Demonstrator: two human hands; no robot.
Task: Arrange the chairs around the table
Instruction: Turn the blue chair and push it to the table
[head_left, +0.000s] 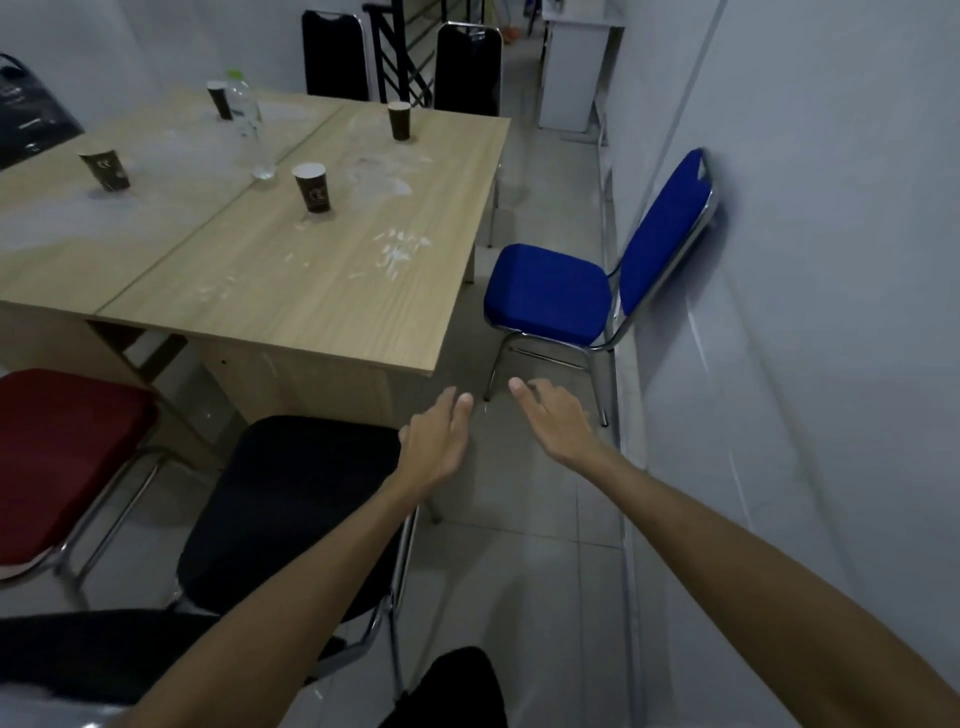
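Observation:
A light wooden table (322, 291) fills the upper left. A blue chair (550, 293) stands at its right side, its back leaning on the wall. A black chair (291, 509) sits at the table's near edge, with a red chair (62, 457) to its left. Two black chairs, one further left (335, 54) and one further right (467, 70), stand at the far end. My left hand (434, 441) and my right hand (553, 421) reach forward over the floor, empty, fingers apart, short of the blue chair's front legs.
Several dark paper cups (311, 187) and a clear plastic bottle (249, 124) stand on the table. A white wall (805, 312) runs close along the right. A white cabinet (576, 67) stands at the back. The tiled floor strip (524, 519) between table and wall is narrow.

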